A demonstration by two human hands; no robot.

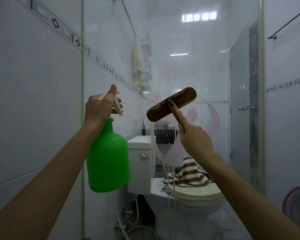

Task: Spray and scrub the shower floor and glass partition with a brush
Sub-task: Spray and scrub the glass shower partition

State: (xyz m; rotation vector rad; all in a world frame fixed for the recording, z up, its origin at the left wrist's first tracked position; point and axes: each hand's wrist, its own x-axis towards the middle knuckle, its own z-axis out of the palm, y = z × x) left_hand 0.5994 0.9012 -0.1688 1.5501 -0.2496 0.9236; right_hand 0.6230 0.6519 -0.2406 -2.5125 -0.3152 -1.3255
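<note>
The glass partition (189,58) fills the middle of the view, hazy with soap smears and drips. My left hand (99,110) grips the white trigger head of a green spray bottle (108,160), held up close to the glass at its left side. My right hand (194,141) holds the handle of a brown wooden brush (170,105), index finger stretched along the handle. The brush head lies tilted against the glass at about chest height. The shower floor is out of view.
Behind the glass stand a white toilet (189,196) with a striped towel (189,172) on its lid and a cistern (140,163). Tiled walls close in left and right. A pink fan (298,208) sits at the lower right. A towel rail (287,21) hangs upper right.
</note>
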